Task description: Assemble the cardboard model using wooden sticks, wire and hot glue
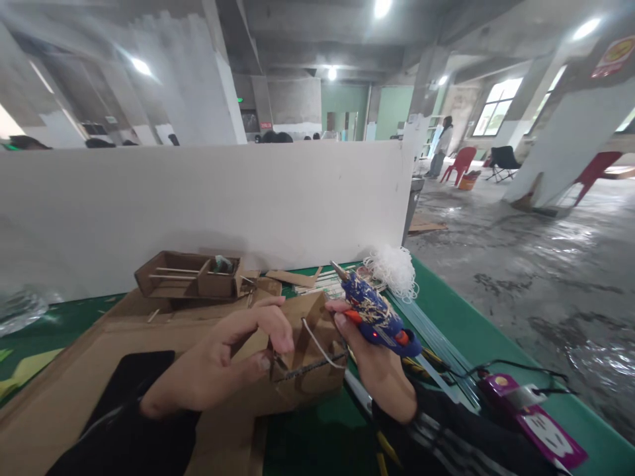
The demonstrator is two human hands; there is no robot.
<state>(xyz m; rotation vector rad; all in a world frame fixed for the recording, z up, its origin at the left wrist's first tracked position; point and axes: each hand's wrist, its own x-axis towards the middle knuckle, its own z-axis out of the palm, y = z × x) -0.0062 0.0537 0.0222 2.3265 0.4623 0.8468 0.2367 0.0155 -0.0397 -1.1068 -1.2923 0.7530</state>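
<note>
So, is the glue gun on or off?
Apparently on: a small red light glows on the glue gun, which the right hand holds.

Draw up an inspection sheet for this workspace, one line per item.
Surface: green table, partly covered by a cardboard sheet.
Job's things: cardboard box; blue glue gun with dried strands on it.
Clutter: divided tray, thin sticks, white tangle, clear rods.
Hands: left hand touches the box's corner, grip unclear; right hand holds the glue gun.
Cables: black cable by a purple power strip.
Surroundings: white panel behind; shiny floor, red chair and standing person beyond.
</note>
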